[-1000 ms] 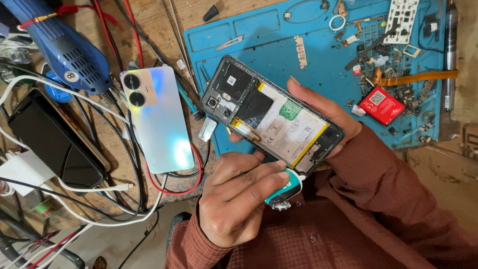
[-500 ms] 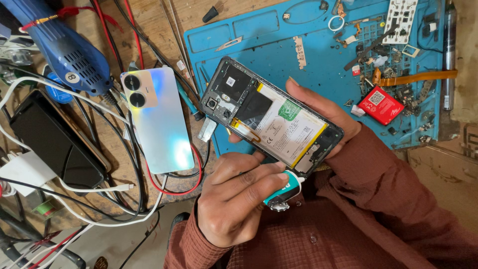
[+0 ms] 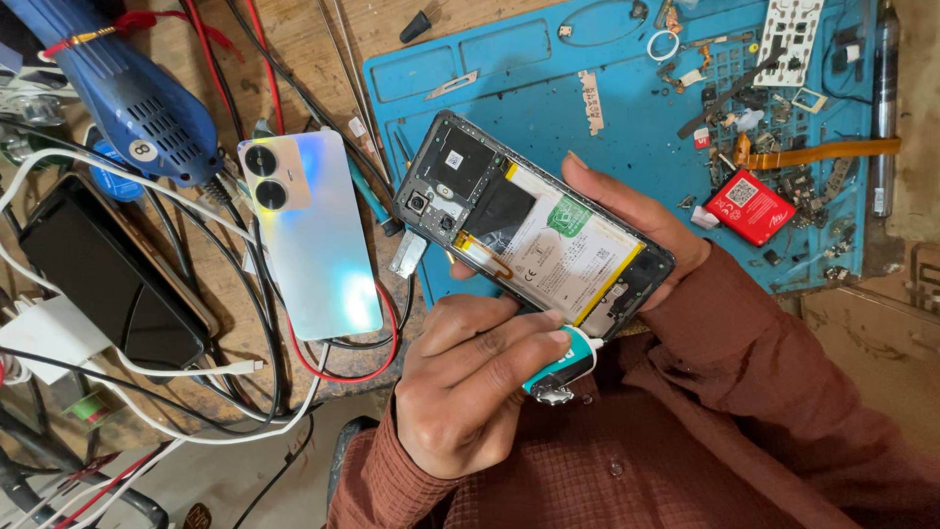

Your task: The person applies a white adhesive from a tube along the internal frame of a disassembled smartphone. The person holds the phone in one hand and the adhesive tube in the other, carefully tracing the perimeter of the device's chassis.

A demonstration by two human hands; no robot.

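Unmoved opened phone (image 3: 534, 230) (camera end upper-left)

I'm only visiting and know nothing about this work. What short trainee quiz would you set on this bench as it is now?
1. True or false: the opened black phone with white battery showing lies flat on the blue rubber work mat.
2. Which hand holds the small teal-and-white tube? A) left hand B) right hand C) neither
3. Fill in: in the picture, the shiny iridescent phone with two camera rings lies to the ___ of the mat.

Key: 1 false, the right hand holds it up; 2 A; 3 left.
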